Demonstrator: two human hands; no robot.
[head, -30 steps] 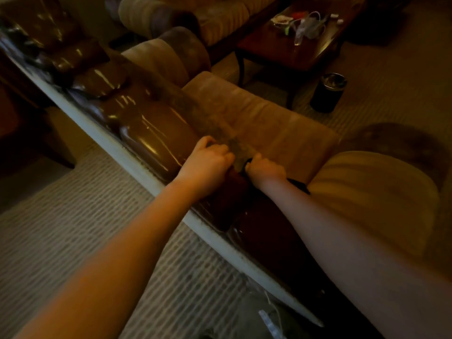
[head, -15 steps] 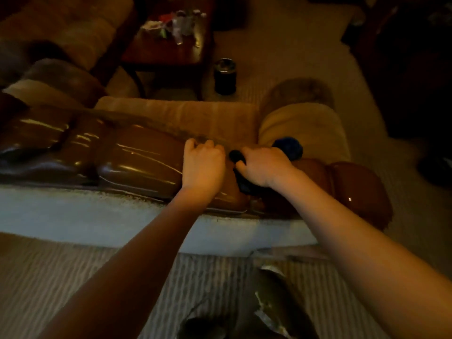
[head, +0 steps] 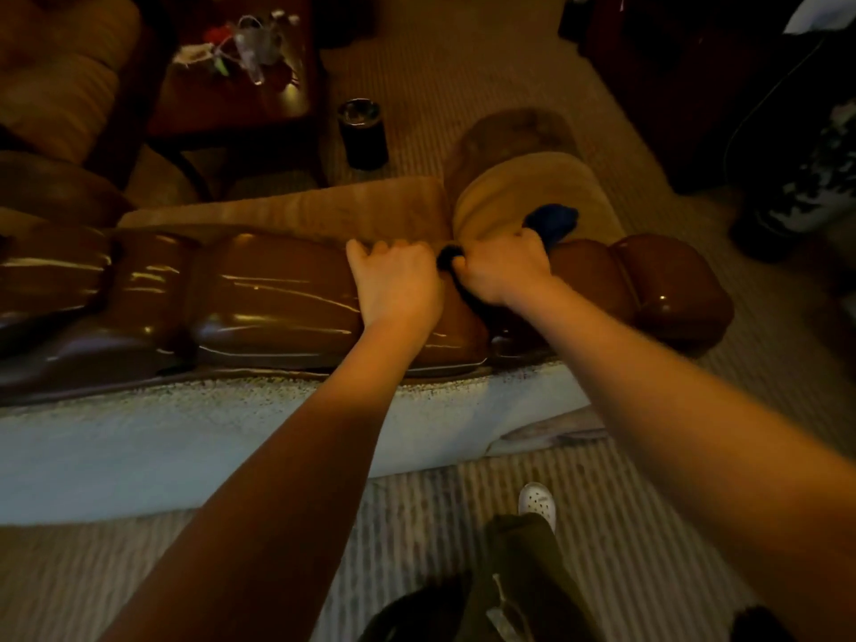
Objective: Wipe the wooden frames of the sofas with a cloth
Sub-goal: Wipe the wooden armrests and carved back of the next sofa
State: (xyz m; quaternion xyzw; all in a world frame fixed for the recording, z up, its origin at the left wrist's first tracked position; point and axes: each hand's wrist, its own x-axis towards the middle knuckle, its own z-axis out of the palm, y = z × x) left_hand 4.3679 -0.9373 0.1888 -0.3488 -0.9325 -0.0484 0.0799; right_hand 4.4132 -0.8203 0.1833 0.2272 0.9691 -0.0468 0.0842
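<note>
You are leaning over the back of a sofa, whose glossy, carved dark-brown wooden frame (head: 259,298) runs across the middle of the frame. Your right hand (head: 502,271) is curled tight round a dark blue soft cloth (head: 553,222) at centre right — one end pokes out beyond the knuckles. Your left hand (head: 393,282) rests just beside it, fingers hooked over the frame's top edge. The cloth looks light and limp, so bunch it in the fist; the polished wood looks hard and slippery.

two hands (head: 398,280) (head: 502,271), one cloth (head: 553,222), one tumbler (head: 362,134)
</note>
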